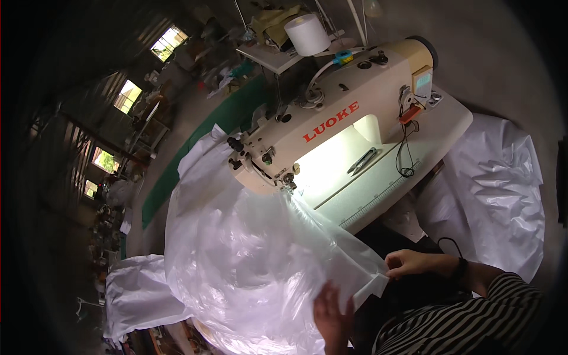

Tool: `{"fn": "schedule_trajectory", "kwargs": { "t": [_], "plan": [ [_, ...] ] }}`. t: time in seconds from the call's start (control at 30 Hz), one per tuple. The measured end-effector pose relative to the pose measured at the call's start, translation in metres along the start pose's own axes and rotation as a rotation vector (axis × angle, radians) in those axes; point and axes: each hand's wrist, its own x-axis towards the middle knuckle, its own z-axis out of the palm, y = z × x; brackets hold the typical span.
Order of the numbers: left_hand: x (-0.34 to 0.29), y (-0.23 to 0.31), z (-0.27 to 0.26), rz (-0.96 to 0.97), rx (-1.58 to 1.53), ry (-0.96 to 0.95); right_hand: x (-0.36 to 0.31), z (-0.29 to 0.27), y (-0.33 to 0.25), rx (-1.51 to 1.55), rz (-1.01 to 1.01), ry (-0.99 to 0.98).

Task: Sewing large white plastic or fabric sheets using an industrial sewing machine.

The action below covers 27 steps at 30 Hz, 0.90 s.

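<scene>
A large, shiny white sheet of thin fabric or film (236,254) spreads in loose folds over the left part of the sewing table. Its upper part runs under the needle area of a cream sewing machine (331,127). At the sheet's right corner, my right hand (408,263) pinches the edge between thumb and fingers. My left hand (332,313), somewhat blurred, is over the sheet's lower edge with its fingers stretched out and the thumb apart. Whether its palm touches the sheet is hard to tell.
Small thread snips (362,161) lie on the lit machine bed. A white thread cone (307,35) stands behind the machine. More white sheeting (494,189) hangs at the right, and another white piece (142,293) lies at the lower left. A dark cord dangles from the machine head.
</scene>
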Motion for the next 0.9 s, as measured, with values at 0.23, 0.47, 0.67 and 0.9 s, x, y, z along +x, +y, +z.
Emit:
{"fn": "schedule_trajectory", "kwargs": {
  "t": [0.23,0.47,0.67,0.9],
  "plan": [
    [0.016,-0.066,-0.025,-0.358,-0.313,-0.035,-0.026,0.000,-0.001,0.601,0.028,0.040],
    [0.009,-0.081,-0.054,-0.276,0.146,0.346,-0.053,-0.008,-0.019,-0.101,0.083,0.213],
    [-0.001,-0.055,-0.045,-0.307,-0.124,0.420,-0.042,-0.010,-0.029,-0.022,-0.045,0.209],
    [0.015,-0.029,-0.059,-0.293,0.392,0.341,-0.039,-0.004,-0.035,-0.021,-0.042,0.177]
  ]
}}
